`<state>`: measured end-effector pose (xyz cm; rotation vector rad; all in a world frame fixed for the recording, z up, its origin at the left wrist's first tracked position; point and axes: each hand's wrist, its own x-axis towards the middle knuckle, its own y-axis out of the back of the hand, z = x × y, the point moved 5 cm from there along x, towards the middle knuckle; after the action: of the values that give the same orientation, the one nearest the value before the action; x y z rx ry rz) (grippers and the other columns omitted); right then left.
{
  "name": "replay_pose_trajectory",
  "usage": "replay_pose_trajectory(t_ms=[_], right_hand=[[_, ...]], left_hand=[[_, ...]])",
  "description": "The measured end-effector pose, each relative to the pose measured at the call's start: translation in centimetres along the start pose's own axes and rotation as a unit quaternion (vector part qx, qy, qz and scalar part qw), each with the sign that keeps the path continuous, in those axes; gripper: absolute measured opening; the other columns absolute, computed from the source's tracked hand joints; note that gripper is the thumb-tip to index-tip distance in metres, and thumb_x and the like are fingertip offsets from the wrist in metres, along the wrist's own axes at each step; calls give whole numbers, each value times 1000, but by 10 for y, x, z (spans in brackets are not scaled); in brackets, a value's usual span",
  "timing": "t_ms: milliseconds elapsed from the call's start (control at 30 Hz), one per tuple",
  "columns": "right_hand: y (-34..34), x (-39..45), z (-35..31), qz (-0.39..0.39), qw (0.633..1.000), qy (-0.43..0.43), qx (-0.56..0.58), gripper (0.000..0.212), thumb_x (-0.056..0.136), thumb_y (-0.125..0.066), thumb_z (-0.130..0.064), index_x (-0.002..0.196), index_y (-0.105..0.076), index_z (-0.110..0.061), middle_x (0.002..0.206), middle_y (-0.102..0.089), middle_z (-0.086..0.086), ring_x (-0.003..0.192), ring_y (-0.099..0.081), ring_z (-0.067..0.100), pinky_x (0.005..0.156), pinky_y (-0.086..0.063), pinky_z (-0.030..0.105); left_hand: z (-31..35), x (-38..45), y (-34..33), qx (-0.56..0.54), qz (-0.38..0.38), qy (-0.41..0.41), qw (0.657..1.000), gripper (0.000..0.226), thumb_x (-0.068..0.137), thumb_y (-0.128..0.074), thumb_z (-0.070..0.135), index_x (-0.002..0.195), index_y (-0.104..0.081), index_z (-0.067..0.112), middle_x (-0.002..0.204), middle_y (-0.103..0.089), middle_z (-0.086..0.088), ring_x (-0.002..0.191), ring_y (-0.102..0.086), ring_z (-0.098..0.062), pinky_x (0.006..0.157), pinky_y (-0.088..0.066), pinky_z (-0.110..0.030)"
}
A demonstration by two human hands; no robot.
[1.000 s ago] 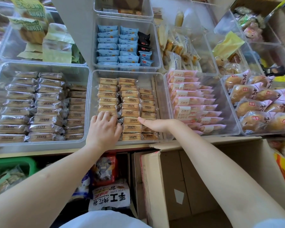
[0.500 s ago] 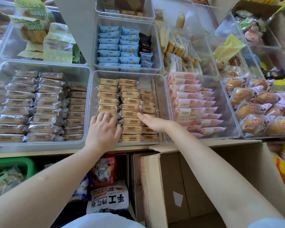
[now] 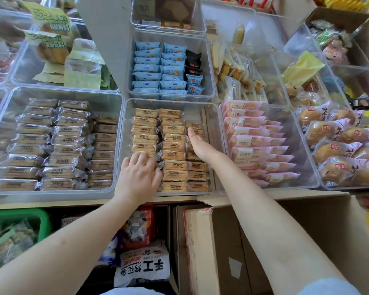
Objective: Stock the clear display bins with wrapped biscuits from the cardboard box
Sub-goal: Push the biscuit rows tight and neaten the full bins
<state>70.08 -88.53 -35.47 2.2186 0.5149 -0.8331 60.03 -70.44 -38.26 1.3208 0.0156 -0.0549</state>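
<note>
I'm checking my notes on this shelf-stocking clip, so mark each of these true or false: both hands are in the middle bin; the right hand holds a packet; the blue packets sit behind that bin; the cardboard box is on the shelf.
1. Both hands are in the middle bin of tan biscuits. True: left hand, right hand.
2. The right hand holds a packet. False: its fingers lie straight along the right-hand row.
3. The blue packets sit in the bin behind. True.
4. The cardboard box is on the shelf. False: it stands below the shelf edge.

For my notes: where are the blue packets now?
Head view: the blue packets fill the clear bin directly behind the biscuit bin, upper centre.
</note>
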Motion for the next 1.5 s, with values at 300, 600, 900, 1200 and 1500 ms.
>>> replay_pose_trajectory(t_ms=[300, 600, 900, 1200, 1500], right_hand=[[-4, 16, 20, -13, 992, -21, -122, 99, 82, -4, -89, 161, -17, -32, 167, -22, 9, 154, -18, 33, 123, -16, 55], [-20, 22, 30, -18, 986, 14, -164, 92, 84, -8, -87, 160, 6, -38, 170, -5, 3, 156, 5, 32, 123, -2, 58], [-30, 21, 43, -54, 965, 33, -253, 90, 88, -10, -84, 161, 6, -32, 170, 4, -2, 155, 10, 32, 123, 1, 57], [-20, 35, 33, -63, 970, -4, -234, 97, 82, -2, -89, 161, 5, -33, 170, -1, 3, 156, 8, 28, 123, 2, 58], [-15, 33, 38, -68, 977, 29, -200, 91, 87, -10, -86, 162, -2, -34, 170, -6, -2, 156, 1, 31, 124, -3, 59]], left_hand=[[0, 0, -1, -3, 3, 2, 1000, 46, 92, -31, 43, 102, -65, 14, 119, -61, -7, 116, -50, -28, 96, -37, -44], [0, 0, 0, -8, 3, 2, 1000, 47, 93, -31, 43, 102, -65, 13, 119, -61, -8, 116, -50, -28, 95, -40, -45], [0, 0, -2, -10, 15, -3, 1000, 44, 93, -34, 42, 101, -65, 12, 119, -62, -9, 114, -51, -30, 94, -40, -45], [0, -1, -1, -17, 12, -5, 1000, 46, 92, -33, 42, 100, -66, 11, 119, -62, -10, 114, -52, -31, 92, -42, -46], [1, 0, 0, -21, 9, -3, 1000, 48, 93, -31, 43, 102, -66, 12, 119, -62, -9, 115, -51, -29, 92, -42, -45]])
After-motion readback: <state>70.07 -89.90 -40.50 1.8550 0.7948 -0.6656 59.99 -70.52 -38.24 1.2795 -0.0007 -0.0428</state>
